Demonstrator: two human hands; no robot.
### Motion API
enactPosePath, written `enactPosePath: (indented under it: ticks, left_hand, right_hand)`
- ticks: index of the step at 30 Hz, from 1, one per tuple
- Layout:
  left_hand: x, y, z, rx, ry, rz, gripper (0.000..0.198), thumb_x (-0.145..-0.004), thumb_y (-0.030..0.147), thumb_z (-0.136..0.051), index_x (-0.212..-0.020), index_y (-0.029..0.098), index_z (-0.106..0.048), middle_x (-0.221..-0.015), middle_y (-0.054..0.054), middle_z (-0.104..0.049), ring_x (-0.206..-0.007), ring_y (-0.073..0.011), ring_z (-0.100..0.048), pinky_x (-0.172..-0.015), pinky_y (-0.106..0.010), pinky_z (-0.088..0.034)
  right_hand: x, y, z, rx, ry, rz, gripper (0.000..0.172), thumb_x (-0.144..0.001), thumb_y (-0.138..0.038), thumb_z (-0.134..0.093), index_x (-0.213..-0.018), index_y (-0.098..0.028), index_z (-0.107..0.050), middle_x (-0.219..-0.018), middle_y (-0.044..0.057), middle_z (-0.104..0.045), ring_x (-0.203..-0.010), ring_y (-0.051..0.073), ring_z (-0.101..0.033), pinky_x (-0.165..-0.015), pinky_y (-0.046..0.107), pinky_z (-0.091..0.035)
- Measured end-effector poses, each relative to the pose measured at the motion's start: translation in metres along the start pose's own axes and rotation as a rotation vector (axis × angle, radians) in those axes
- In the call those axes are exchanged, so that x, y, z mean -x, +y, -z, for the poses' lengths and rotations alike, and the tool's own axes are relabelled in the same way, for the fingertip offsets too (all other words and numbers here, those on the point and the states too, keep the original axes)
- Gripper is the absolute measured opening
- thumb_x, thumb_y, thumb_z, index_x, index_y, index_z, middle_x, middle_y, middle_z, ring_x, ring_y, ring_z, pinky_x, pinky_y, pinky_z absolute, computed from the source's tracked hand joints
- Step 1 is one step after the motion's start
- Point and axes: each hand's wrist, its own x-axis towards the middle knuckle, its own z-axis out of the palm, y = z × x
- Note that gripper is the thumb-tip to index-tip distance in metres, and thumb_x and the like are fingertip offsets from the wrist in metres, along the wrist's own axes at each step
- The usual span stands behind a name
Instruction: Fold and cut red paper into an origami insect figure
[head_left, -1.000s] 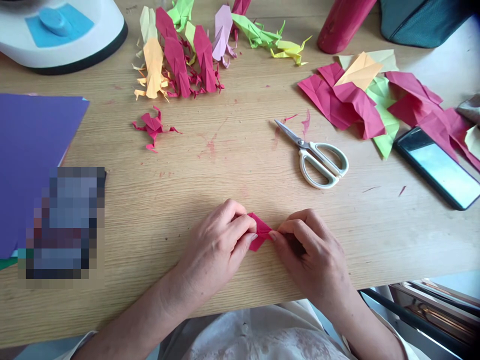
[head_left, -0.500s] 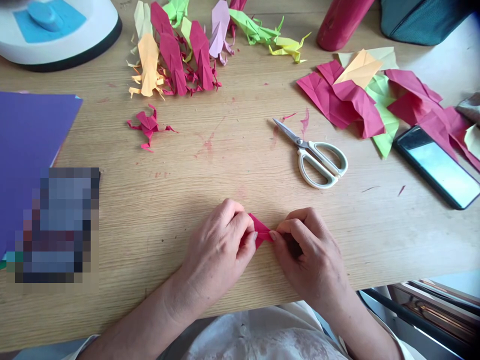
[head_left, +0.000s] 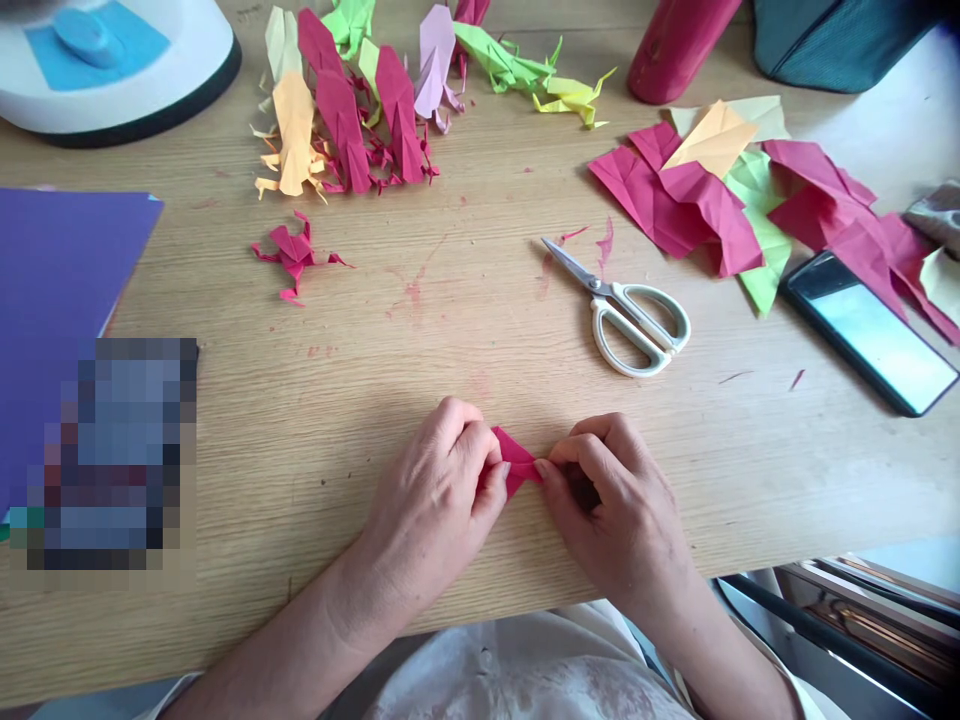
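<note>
Between my two hands is a small piece of folded pink paper (head_left: pixel 517 455), low over the front part of the wooden table. My left hand (head_left: pixel 442 490) pinches its left side between thumb and fingers, hiding much of it. The thumb and forefinger of my right hand (head_left: pixel 619 500) grip the pointed right end. White-handled scissors (head_left: pixel 637 320) lie beyond my right hand, tips toward the upper left. A small red origami figure (head_left: pixel 294 255) with thin limbs rests on the table further left.
Several folded paper figures (head_left: pixel 341 120) stand along the back. Creased paper sheets (head_left: pixel 690 200) and a phone (head_left: pixel 877 330) lie at right. A red cylinder (head_left: pixel 679 50) and teal bag (head_left: pixel 832 45) stand behind. Left are purple paper (head_left: pixel 60 270), a pixelated rectangle (head_left: pixel 120 450) and a white-and-blue device (head_left: pixel 112 60).
The whole view has shifted very slightly. Both hands keep their pinch on the pink paper, with hardly any visible movement.
</note>
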Motion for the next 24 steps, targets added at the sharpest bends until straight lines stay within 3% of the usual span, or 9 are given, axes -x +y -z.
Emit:
enactPosePath:
  ticks: [16,24]
  left_hand:
    - [-0.001,-0.0018,0.0041,0.182,-0.061,0.076,0.015,-0.092,0.005,-0.05,-0.09,0.02,-0.052,-0.1,-0.003,-0.054,-0.086,-0.0164,-0.06,-0.074,-0.03,-0.049]
    - [-0.0038,0.0056,0.0004,0.076,-0.074,0.108,0.01,-0.093,0.014,-0.057,-0.089,0.02,-0.051,-0.099,-0.003,-0.052,-0.086,-0.0176,-0.059,-0.076,-0.032,-0.048]
  right_hand:
    - [-0.0003,0.0025,-0.0021,-0.014,0.0,-0.019,0.015,-0.095,-0.016,-0.06,-0.08,-0.017,-0.059,-0.089,0.005,-0.055,-0.071,0.013,-0.055,-0.062,0.028,-0.045]
    - [-0.001,0.0031,-0.0037,-0.02,0.004,-0.014,0.015,-0.095,-0.017,-0.06,-0.08,-0.019,-0.059,-0.088,0.005,-0.056,-0.072,0.015,-0.055,-0.062,0.029,-0.046]
